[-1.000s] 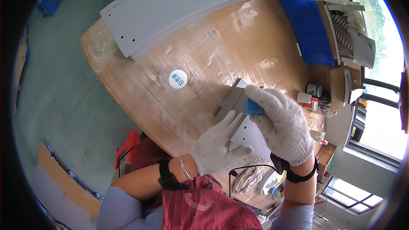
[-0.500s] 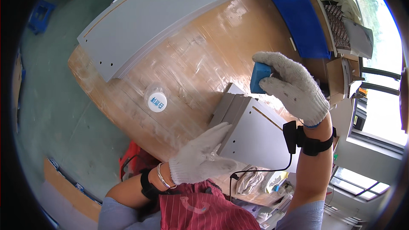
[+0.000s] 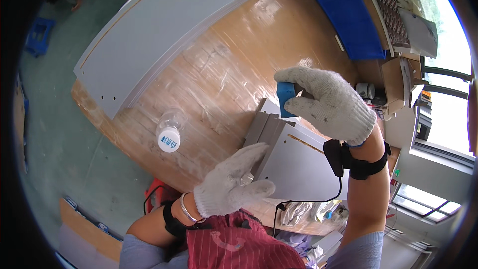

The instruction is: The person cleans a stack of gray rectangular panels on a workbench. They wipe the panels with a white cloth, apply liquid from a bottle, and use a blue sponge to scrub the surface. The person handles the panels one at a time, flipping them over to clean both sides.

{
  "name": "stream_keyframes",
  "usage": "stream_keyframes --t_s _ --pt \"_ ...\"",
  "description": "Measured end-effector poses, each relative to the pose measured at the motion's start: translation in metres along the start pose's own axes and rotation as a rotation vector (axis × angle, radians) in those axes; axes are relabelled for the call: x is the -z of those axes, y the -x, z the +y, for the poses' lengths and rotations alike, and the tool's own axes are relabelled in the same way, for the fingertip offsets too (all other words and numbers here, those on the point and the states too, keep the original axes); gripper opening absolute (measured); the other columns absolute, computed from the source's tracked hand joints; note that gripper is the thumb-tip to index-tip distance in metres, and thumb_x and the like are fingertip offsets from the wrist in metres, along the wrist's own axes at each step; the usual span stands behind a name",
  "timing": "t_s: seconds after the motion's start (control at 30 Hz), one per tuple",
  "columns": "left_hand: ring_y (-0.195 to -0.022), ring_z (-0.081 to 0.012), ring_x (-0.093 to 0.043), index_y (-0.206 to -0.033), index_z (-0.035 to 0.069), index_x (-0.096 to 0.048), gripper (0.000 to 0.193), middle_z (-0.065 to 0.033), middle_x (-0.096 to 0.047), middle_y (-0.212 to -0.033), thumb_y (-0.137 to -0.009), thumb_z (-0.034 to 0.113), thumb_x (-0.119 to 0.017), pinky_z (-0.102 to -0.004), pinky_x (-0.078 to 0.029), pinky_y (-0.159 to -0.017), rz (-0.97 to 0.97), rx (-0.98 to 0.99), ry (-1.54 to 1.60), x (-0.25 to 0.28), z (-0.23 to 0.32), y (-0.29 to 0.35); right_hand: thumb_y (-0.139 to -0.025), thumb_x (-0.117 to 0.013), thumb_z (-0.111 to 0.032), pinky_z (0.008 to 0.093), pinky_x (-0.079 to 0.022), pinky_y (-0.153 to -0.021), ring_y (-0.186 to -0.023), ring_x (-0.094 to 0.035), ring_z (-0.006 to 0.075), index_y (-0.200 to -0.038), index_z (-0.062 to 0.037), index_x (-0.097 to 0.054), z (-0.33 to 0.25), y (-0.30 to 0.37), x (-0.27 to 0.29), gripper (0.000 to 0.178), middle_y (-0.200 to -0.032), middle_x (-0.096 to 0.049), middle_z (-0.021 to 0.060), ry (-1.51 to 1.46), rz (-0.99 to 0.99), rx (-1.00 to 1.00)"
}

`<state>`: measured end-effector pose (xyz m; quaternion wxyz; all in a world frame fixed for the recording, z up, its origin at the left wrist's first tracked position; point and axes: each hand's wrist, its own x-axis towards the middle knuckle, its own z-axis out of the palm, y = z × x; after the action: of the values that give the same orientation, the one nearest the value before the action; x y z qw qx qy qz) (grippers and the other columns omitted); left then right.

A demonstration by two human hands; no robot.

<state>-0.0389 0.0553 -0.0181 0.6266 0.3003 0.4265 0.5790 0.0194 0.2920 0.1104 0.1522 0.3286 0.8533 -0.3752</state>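
Observation:
My right hand, in a white knitted glove, pinches a small blue block between thumb and fingers. It holds the block above the far edge of a short stack of grey-white panels. The top panel has small dark holes and a narrow brown groove. My left hand, gloved likewise, is open with the thumb spread from the fingers. Its fingertips are at the stack's left edge; whether they touch it I cannot tell.
The stack lies on a wooden table covered in clear film. A clear jar with a white cap stands to the left. Beyond is a long grey-white panel. A blue sheet and a cardboard box are at the right.
My right hand has moved a little left with the blue block, which is tilted differently. My left hand has barely moved. The whole view has shifted slightly, so the jar appears lower and further left.

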Motion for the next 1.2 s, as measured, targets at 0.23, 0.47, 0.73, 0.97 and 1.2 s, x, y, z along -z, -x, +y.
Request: stream_keyframes --t_s 0.23,0.47,0.73,0.97,1.2 --pt "-0.138 -0.0282 -0.046 -0.146 -0.01 -0.044 0.073 -0.0233 -0.048 -0.147 -0.092 0.029 -0.076 -0.038 -0.036 -0.115 -0.005 0.042 0.294 -0.006 0.008 -0.008 -0.084 -0.078 -0.007 0.0256 -0.054 -0.07 -0.078 -0.066 0.0084 -0.123 -0.0009 -0.065 0.006 0.038 -0.025 0.042 -0.095 -0.072 0.0067 -0.249 0.36 -0.056" --pt "-0.136 -0.0216 -0.047 -0.151 -0.009 -0.036 0.073 -0.0166 -0.05 -0.146 -0.094 0.016 -0.075 -0.0354 -0.036 -0.115 -0.046 0.032 0.102 -0.003 0.002 -0.011 -0.084 -0.078 -0.009 0.0288 -0.057 -0.073 -0.08 -0.069 0.0118 -0.124 0.001 -0.063 0.021 0.058 -0.045 0.043 -0.095 -0.071 0.0087 -0.292 0.502 -0.131" --pt "-0.134 -0.0211 -0.049 -0.149 -0.007 -0.041 0.066 -0.0166 -0.051 -0.145 -0.094 0.012 -0.072 -0.0347 -0.037 -0.114 -0.013 0.127 0.432 -0.014 0.018 -0.01 -0.086 -0.075 -0.002 0.0267 -0.056 -0.083 -0.093 -0.064 0.0099 -0.128 0.0017 -0.06 0.0 0.059 -0.048 0.045 -0.106 -0.065 0.0045 -0.21 0.453 -0.155" --pt "-0.131 -0.019 -0.05 -0.149 -0.007 -0.04 0.064 -0.0133 -0.053 -0.143 -0.096 0.014 -0.07 -0.0336 -0.039 -0.112 -0.025 0.075 0.184 -0.008 0.015 -0.012 -0.085 -0.074 -0.006 0.0268 -0.056 -0.075 -0.082 -0.069 0.012 -0.124 0.0018 -0.063 0.058 0.107 -0.054 0.042 -0.095 -0.07 0.0087 -0.299 0.692 -0.242" --pt "-0.125 -0.0174 -0.054 -0.148 -0.006 -0.043 0.058 -0.0122 -0.058 -0.137 -0.097 0.01 -0.066 -0.0328 -0.042 -0.109 0.076 0.165 0.129 -0.023 0.034 -0.023 -0.084 -0.076 -0.008 0.0283 -0.056 -0.078 -0.084 -0.069 0.0131 -0.123 0.0006 -0.064 0.028 0.089 -0.06 0.041 -0.095 -0.07 0.0096 -0.128 0.692 -0.129"
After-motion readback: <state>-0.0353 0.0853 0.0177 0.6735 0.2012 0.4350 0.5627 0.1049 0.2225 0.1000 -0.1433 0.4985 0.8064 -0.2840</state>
